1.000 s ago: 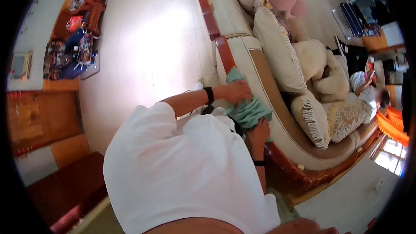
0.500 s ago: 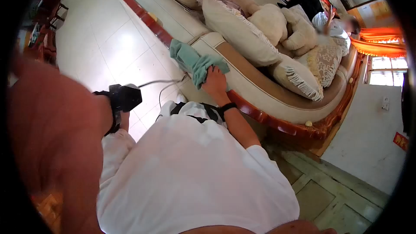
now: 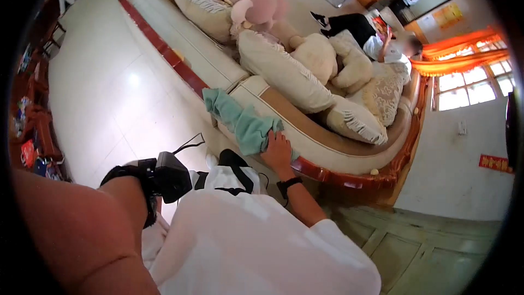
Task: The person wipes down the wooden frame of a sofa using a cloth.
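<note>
A pale green cloth [image 3: 240, 123] lies rumpled along the front edge of the sofa [image 3: 215, 57], partly over its red wooden trim. My right hand [image 3: 277, 152], with a black band at the wrist, grips the near end of the cloth, its fingers bent into the fabric. My left forearm [image 3: 82, 224] fills the lower left of the view, and a black device [image 3: 170, 176] is strapped at its wrist. Behind that device my left hand is hidden, so its fingers do not show.
Fringed cushions [image 3: 286, 71], a pink plush toy [image 3: 262, 3] and a cream plush toy [image 3: 316, 57] crowd the sofa. A person [image 3: 352, 24] reclines at its far end. Tiled floor [image 3: 103, 93] stretches to the left; a pale wall [image 3: 453, 169] stands at right.
My view has shifted, and the sofa appears lower and further left. Under my right hand the cloth lies more spread out and less bunched. The left forearm has dropped lower in view.
</note>
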The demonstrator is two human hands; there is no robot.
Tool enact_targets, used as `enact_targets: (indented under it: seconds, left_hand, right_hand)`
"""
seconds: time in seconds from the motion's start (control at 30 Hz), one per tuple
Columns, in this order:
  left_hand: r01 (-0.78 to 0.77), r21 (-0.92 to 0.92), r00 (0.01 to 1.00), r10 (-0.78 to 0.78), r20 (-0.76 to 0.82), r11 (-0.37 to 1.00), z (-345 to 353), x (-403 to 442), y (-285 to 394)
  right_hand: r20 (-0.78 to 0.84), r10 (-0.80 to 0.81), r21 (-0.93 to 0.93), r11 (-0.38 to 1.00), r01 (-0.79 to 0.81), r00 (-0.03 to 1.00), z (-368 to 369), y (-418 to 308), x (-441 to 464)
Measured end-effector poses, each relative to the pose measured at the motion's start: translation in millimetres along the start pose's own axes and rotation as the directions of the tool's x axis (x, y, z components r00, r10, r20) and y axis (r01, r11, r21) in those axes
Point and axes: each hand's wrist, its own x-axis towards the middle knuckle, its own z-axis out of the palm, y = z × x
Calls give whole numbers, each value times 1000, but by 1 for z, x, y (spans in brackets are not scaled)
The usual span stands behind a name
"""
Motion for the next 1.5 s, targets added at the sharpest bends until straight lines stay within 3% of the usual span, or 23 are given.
enact_targets:
  seconds: [0.13, 0.2, 0.23, 0.37, 0.4, 0.53, 0.63, 0.67, 0.73, 0.8, 0.87, 0.93, 0.97, 1.0, 1.07, 1.1, 1.2, 1.27, 1.33, 1.4, 1.43, 1.47, 1.5]
  left_hand:
    - [-9, 20, 1000, 10, -21, 1000, -11, -12, -10]
    - [-7, 42, 1000, 8, -20, 999, -13, -12, -10]
    - [-8, 57, 1000, 9, -19, 998, -18, -14, -10]
    - [-14, 113, 998, 21, -63, 994, -28, -12, -13]
    - [19, 137, 996, -6, -90, 990, -33, -12, -15]
    - [105, 242, 991, -82, -103, 965, -51, -24, -47]
    - [303, 357, 945, -327, 8, 884, -63, -60, -93]
    - [376, 415, 884, -455, 107, 828, -69, -79, -112]
    - [357, 649, 571, -707, 418, 672, -87, -137, -154]
    - [455, 655, 335, -797, 502, 603, -112, -209, -185]
    - [609, 751, -199, -868, 456, 254, -138, -280, -205]
    - [592, 725, -202, -805, 557, 353, -140, -304, -210]
    - [646, 693, -229, -786, 575, 319, -137, -302, -216]
    - [695, 664, -260, -765, 589, 275, -136, -302, -221]
    - [699, 677, -289, -775, 561, 229, -137, -293, -239]
    - [712, 677, -303, -789, 534, 185, -140, -290, -246]
    - [666, 736, -323, -841, 434, 124, -162, -309, -277]
    - [681, 696, -134, -897, 422, 226, -182, -310, -290]
    - [674, 723, -229, -888, 399, 151, -198, -285, -302]
    - [558, 762, -11, -915, 402, 328, -214, -291, -315]
    - [598, 773, -151, -918, 366, 210, -218, -285, -321]
    - [594, 779, -163, -918, 361, 201, -219, -281, -325]
    - [521, 800, -57, -923, 380, 297, -219, -280, -331]
  right_hand:
    - [56, -34, 22, 999, 33, 998, 10, -36, 50]
    - [-41, -23, -16, 1000, 22, 999, 27, -64, 69]
    - [62, 9, -28, 1000, -8, 998, 28, -75, 85]
    - [44, -124, 35, 992, 122, 991, 31, -67, 92]
    - [7, -184, 46, 982, 184, 983, 44, -60, 77]
    - [110, -111, -32, 993, 116, 988, 34, -91, 127]
    - [128, -143, -6, 989, 145, 981, 39, -105, 141]
    - [144, -178, -9, 983, 181, 973, 41, -112, 151]
    - [115, -199, 23, 980, 198, 973, 59, -114, 175]
    - [197, -293, -1, 954, 299, 936, 74, -124, 189]
    - [280, -311, 17, 948, 319, 908, 61, -127, 196]
    - [351, -418, 91, 906, 414, 838, 63, -116, 207]
    - [168, -491, 152, 870, 469, 855, 84, -106, 207]
    - [168, -487, 167, 871, 462, 857, 85, -105, 211]
    - [189, -414, 446, 844, 298, 890, 86, -114, 221]
    - [44, -448, 368, 838, 402, 893, 97, -123, 227]
    - [172, -353, 369, 889, 272, 920, 121, -161, 260]
    - [247, -324, 357, 907, 225, 913, 134, -190, 287]
    - [225, -294, 258, 937, 234, 929, 166, -216, 317]
    - [188, -280, 272, 936, 224, 941, 182, -238, 350]
    - [148, -255, 272, 939, 208, 956, 188, -246, 360]
    - [154, -257, 283, 937, 206, 954, 193, -249, 368]
    - [195, -268, 352, 917, 188, 943, 191, -247, 377]
